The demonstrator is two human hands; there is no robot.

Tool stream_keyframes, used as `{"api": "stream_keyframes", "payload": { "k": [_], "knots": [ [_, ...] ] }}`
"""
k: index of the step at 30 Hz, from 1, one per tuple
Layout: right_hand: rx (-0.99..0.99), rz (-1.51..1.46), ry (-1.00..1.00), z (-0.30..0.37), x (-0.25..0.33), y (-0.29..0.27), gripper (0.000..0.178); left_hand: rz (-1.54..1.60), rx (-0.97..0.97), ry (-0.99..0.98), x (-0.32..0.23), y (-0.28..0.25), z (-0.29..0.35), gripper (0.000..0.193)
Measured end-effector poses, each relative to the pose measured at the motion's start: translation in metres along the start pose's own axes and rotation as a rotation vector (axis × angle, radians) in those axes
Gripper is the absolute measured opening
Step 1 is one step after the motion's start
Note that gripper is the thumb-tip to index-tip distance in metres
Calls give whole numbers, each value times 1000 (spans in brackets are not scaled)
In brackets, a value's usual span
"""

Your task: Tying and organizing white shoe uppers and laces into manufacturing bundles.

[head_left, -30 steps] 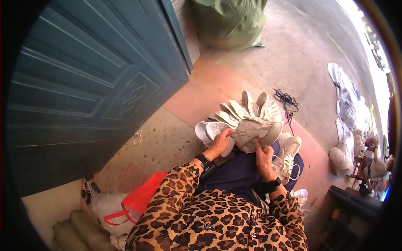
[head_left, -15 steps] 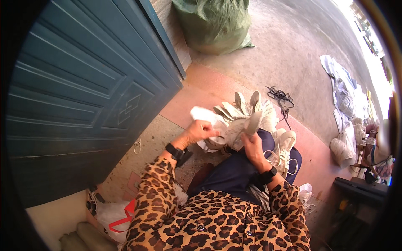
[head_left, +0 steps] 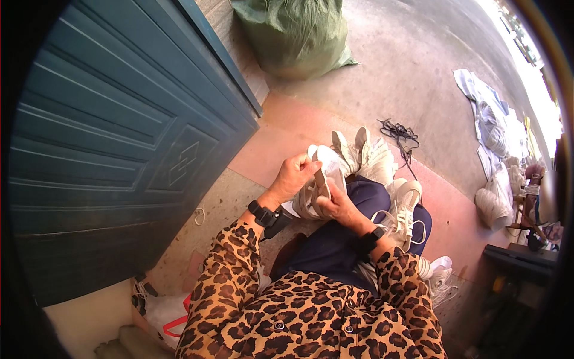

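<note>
Between my two hands is a flat, narrow grey-beige shoe piece (head_left: 321, 182), seen nearly edge-on. My left hand (head_left: 295, 175) pinches its upper end with thumb and finger. Lower down, my right hand (head_left: 341, 209) grips the same piece. Just behind it lies a white, partly see-through wrapping (head_left: 326, 155). Several pale shoes or shoe parts (head_left: 376, 160) are bunched beyond my knees, with two beige tips (head_left: 361, 142) standing up. A cream sneaker (head_left: 406, 202) with loose white laces rests by my right knee.
A dark blue panelled door (head_left: 119, 149) rises on the left. At the far side sits a bulging green sack (head_left: 296, 39). Tangled black cord (head_left: 402, 135) lies on the floor. Bundles of white material (head_left: 495, 200) are at right, near a dark bench (head_left: 520, 262). White laces (head_left: 442, 287) hang beside my right arm.
My right hand has moved left with the shoe piece, bringing it up to my left hand. My left hand now pinches its upper end. The view has shifted slightly.
</note>
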State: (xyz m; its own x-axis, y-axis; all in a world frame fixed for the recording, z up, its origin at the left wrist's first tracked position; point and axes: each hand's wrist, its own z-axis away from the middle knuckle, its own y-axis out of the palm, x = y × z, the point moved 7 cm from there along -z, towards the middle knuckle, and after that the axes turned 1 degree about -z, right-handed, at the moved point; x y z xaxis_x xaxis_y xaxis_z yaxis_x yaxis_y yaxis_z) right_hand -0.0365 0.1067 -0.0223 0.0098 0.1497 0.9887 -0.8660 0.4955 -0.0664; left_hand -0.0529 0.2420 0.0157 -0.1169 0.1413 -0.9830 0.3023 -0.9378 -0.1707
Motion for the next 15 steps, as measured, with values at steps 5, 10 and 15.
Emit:
{"api": "stream_keyframes", "payload": {
  "k": [5, 10, 15],
  "knots": [
    [-154, 216, -311, -5, -20, -3, 46, 16, 42, -33, 3, -3, 0, 25],
    [-109, 539, -158, -27, -18, -1, 47, -288, 147, -54, -11, -33, 2, 20],
    [209, 457, -48, -25, 0, 22, 37, -317, 101, -118, -13, -54, 2, 19]
  ]
}}
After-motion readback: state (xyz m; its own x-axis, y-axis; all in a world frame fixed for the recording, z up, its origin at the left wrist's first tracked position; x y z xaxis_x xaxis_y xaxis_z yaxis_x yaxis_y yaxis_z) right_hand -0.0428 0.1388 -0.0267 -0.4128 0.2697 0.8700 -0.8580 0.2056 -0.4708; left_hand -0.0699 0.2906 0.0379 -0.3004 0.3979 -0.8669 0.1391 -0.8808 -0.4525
